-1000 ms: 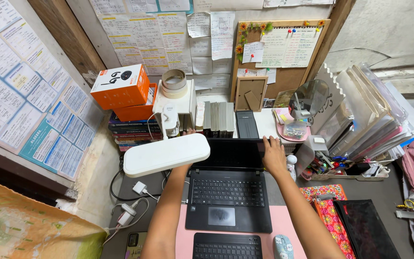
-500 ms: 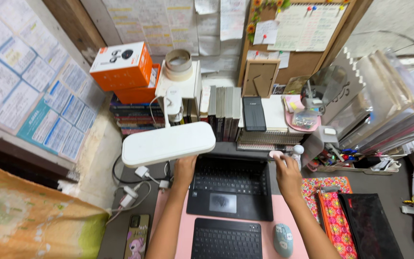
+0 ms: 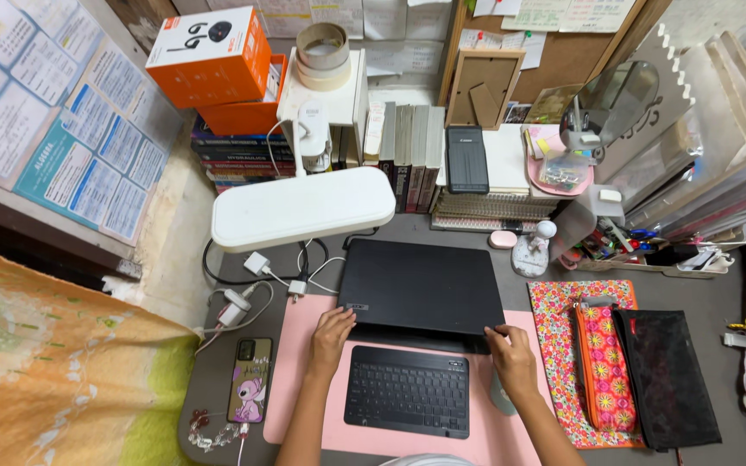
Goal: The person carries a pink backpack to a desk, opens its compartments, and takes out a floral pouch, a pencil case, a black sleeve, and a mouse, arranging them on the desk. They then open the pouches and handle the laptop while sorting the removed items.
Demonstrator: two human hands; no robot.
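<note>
Both hands on a black laptop (image 3: 420,287), lid nearly shut, mid-desk on the pink mat's (image 3: 291,406) far edge.
Screen and keys hidden; mouse mostly covered by the right wrist. Left hand (image 3: 331,335) fingers curled on the front-left corner, right hand (image 3: 511,355) fingertips pressing the lid's front-right edge (separate keyboard (image 3: 407,391) lies between them, untouched).

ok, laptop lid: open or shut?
Shut. The laptop lid lies flat, with no screen or keys showing; both hands rest on its front edge.
</note>
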